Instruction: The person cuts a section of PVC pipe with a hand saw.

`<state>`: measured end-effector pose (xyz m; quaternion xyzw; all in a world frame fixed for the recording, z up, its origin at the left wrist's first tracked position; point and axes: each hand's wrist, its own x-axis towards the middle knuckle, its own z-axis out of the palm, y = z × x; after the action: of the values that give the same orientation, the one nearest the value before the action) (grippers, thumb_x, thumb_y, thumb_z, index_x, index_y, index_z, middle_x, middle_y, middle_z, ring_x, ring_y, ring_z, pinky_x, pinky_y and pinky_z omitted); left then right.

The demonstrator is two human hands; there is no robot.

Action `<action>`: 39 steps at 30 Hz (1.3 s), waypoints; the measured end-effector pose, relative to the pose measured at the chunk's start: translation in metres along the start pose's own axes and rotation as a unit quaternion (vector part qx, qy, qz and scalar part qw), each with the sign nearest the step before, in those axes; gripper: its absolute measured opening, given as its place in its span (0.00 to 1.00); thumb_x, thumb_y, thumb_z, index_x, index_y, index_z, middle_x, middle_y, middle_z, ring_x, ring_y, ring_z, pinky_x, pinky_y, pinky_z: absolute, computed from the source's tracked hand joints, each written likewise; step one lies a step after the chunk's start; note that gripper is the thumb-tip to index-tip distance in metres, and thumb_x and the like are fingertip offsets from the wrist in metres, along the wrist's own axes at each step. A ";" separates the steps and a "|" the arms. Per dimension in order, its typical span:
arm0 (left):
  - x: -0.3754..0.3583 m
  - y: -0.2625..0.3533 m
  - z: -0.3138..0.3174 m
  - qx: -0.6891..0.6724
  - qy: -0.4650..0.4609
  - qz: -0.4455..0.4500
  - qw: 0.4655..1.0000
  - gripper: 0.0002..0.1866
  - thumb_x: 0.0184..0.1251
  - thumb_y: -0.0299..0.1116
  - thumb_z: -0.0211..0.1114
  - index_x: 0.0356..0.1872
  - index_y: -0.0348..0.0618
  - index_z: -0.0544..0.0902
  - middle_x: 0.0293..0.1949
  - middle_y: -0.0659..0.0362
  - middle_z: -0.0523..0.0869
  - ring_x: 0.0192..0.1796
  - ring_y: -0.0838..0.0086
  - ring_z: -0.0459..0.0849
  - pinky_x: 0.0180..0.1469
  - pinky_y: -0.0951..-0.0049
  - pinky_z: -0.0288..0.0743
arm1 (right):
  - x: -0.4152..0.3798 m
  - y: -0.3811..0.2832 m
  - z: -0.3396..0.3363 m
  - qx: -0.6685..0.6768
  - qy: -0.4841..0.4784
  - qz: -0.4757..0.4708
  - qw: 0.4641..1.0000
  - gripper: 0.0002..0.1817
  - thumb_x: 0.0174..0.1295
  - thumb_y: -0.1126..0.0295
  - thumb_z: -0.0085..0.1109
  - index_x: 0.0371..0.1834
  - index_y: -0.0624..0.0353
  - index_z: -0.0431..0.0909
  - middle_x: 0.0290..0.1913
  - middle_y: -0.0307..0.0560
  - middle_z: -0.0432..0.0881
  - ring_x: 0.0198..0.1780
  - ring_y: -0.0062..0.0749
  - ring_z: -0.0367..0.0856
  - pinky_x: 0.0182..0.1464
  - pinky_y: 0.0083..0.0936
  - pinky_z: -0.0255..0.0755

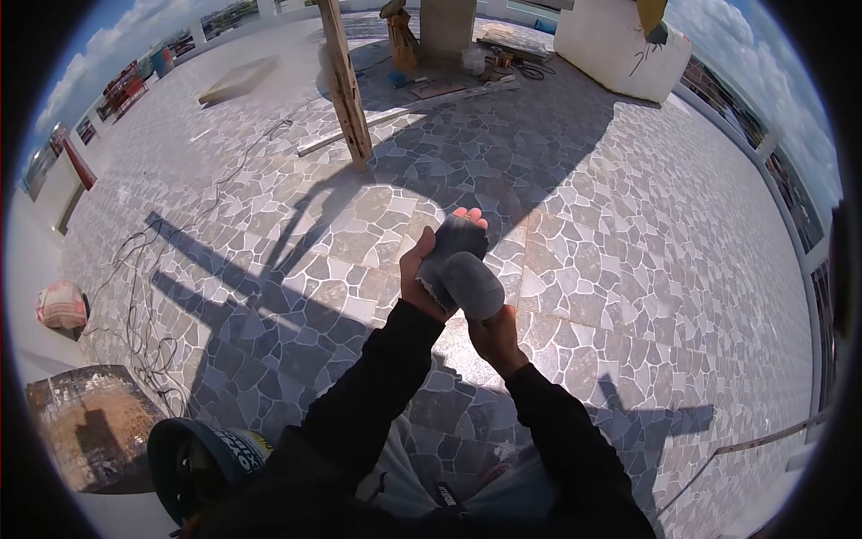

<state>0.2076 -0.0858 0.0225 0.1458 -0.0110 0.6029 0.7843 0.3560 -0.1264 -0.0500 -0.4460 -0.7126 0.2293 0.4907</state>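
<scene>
The grey crazy-paved stone floor point(628, 234) fills the frame, flat and matt, with a rough wooden post point(346, 85) leaning at upper centre. At mid-frame the left hand point(420, 278) has its fingers clamped round a dark grey, soft-looking rounded sponge block point(462, 269). The right hand point(494, 334) grips it from below, fingers hidden; squeezing evenly with both hands looks best.

Stone-tiled floor point(628, 234) (sunlit): cables point(144, 305), planks point(395, 115), sack point(61, 305).

Both hands hold a grey sponge point(460, 269) over the tiled floor point(628, 234). The left hand point(422, 274) wraps fingers point(469, 215) around its far end; the right hand point(494, 334) grips the near end from below.
</scene>
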 end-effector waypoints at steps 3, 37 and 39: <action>-0.008 -0.009 0.002 0.013 0.038 -0.007 0.999 0.35 0.79 0.49 0.54 0.77 0.36 0.59 0.75 0.51 0.68 0.76 0.59 0.69 0.78 0.57 0.62 | 0.012 0.037 -0.008 -0.220 0.030 -0.012 0.975 0.08 0.59 0.70 0.61 0.27 0.62 0.76 0.23 0.62 0.80 0.30 0.63 0.82 0.32 0.49 0.75; 0.002 -0.006 0.015 0.211 0.030 0.159 0.964 0.33 0.83 0.51 0.47 0.78 0.40 0.59 0.76 0.49 0.66 0.73 0.64 0.69 0.70 0.62 0.69 | 0.019 -0.085 -0.055 0.556 -0.147 0.432 0.695 0.23 0.80 0.44 0.36 0.39 0.51 0.66 0.17 0.32 0.60 0.10 0.19 0.55 0.12 0.21 0.54; 0.005 0.000 0.013 0.291 0.033 0.185 0.938 0.35 0.82 0.54 0.49 0.78 0.39 0.59 0.76 0.49 0.66 0.74 0.63 0.68 0.71 0.62 0.68 | 0.012 -0.101 -0.053 0.489 -0.190 0.474 0.707 0.23 0.80 0.43 0.36 0.38 0.51 0.66 0.16 0.32 0.60 0.10 0.20 0.56 0.12 0.22 0.55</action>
<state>0.2112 -0.0844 0.0360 0.3425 0.1641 0.7187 0.5825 0.3612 -0.1718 0.0549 -0.3694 -0.2738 0.8281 0.3207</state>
